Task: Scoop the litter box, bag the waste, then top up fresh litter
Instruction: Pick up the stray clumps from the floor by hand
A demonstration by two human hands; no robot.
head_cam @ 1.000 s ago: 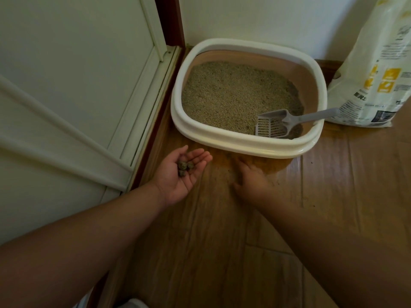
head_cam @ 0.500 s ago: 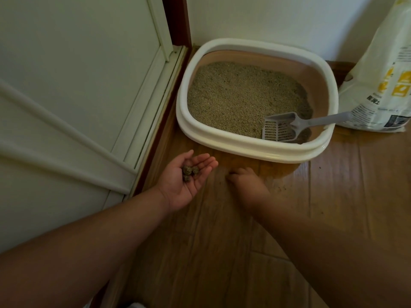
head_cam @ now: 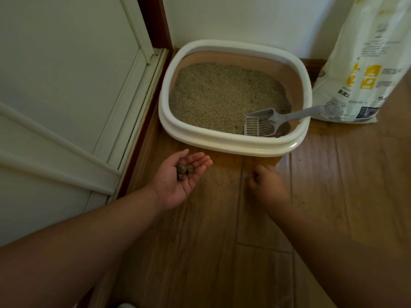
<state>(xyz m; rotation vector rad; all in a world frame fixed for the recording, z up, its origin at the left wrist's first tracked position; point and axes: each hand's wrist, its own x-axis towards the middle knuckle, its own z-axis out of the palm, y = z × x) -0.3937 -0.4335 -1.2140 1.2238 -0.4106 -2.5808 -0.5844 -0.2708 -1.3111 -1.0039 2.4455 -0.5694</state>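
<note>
Wooden floor [head_cam: 222, 252]: brown planks with a few dark specks of stray litter lying in front of the litter box [head_cam: 233, 141].
Left hand [head_cam: 178, 181]: palm up, fingers nearly straight, cradling three small dark clumps [head_cam: 184, 171] near the box's front rim.
Right hand [head_cam: 266, 185]: knuckles up and down at the floor, fingers curled; it seems to pinch a speck there, though what it holds I cannot tell.
Scoop [head_cam: 264, 125]: grey and slotted, resting in the litter at the box's near right corner, handle over the rim, untouched.
Litter bag [head_cam: 364, 63]: white, upright to the right of the box, just beside it against the wall.
Step in hand: likely gathering spilled clumps off the floor by hand, part of the scooping.
Next move: the clumps want a waste bag, and none is in view; the cupped palm should stay level meanwhile.
Room: a corner, white wall [head_cam: 244, 18] behind, white panelled door [head_cam: 66, 85] on the left.
</note>
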